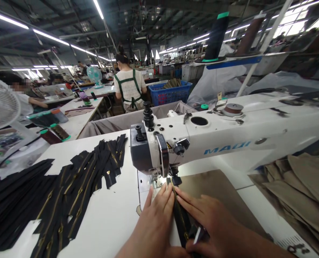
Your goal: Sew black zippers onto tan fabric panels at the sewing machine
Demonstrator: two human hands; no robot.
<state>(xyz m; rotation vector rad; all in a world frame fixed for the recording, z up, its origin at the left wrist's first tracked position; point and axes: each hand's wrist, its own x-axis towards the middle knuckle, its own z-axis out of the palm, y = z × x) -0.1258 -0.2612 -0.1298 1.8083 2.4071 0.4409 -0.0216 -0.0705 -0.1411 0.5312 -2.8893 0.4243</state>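
A black zipper (180, 215) with brass teeth lies along the left edge of a brown fabric panel (210, 182), its upper end under the presser foot of a white sewing machine (191, 132). My left hand (156, 218) rests flat, with fingers stretched out and tips touching the zipper's left side. Across from it, the index and middle fingers of my right hand (213, 222) press on the panel beside the zipper's right side. A small black-and-silver tool (199, 234) sits within my right hand, mostly hidden by the fingers. The brass slider (186, 235) shows near my right thumb.
Many black zippers (78, 186) are spread on the white table to the left. Folded brown fabric pieces (301, 186) lie at the right. Thread cones (217, 37) stand above the machine. Beyond are a co-worker (129, 82), a blue basket (170, 94) and a white fan (0, 104).
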